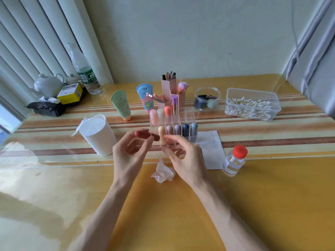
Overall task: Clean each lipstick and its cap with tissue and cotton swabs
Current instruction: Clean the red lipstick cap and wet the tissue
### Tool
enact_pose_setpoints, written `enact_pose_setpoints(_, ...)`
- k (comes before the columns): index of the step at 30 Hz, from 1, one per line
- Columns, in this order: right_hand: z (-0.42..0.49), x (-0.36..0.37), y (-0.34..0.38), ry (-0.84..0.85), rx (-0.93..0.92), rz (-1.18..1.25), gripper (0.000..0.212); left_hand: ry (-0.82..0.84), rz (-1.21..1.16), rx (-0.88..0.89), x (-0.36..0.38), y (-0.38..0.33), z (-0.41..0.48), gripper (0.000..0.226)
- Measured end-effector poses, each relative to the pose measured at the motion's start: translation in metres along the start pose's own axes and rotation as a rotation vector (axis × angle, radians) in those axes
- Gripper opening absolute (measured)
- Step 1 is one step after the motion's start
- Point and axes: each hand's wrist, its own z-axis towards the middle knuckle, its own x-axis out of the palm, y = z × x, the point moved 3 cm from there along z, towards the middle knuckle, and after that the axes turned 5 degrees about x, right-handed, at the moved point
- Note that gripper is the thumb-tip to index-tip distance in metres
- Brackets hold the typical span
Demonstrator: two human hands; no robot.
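Above table point(262, 200), left hand point(130, 153) clamped on brown lipstick point(143, 134), right hand point(184, 156) grip apart

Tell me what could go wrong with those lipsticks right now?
The left hand holds the brown-red lipstick only by its fingertips, so it might slip and mark the table. Both hands work right against the clear organizer, so a bump might topple the upright peach lipstick. The right hand could also knock the red-capped bottle when it pulls back.
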Motion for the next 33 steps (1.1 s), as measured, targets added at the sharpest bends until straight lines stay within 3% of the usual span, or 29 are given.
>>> enact_pose_setpoints(3,0.002,-0.004,-0.008,-0.06,0.036,-0.067,0.026,0.03,0.227,0.052,-0.002,0.004,0.015,0.009)
enact_pose_setpoints(7,0.001,-0.007,-0.01,-0.08,0.074,-0.118,0.023,0.066,0.484,0.146,0.001,0.01,0.025,0.042)
enact_pose_setpoints(11,0.003,-0.01,-0.012,-0.071,0.106,-0.144,0.024,0.07,0.617,0.198,0.008,0.011,0.03,0.047)
enact_pose_setpoints(23,0.004,-0.012,-0.015,-0.044,0.137,-0.148,0.026,0.079,0.591,0.161,0.01,0.019,0.035,0.034)
enact_pose_setpoints(33,0.002,-0.012,-0.014,-0.03,0.154,-0.147,0.026,0.098,0.601,0.161,0.013,0.031,0.029,0.039)
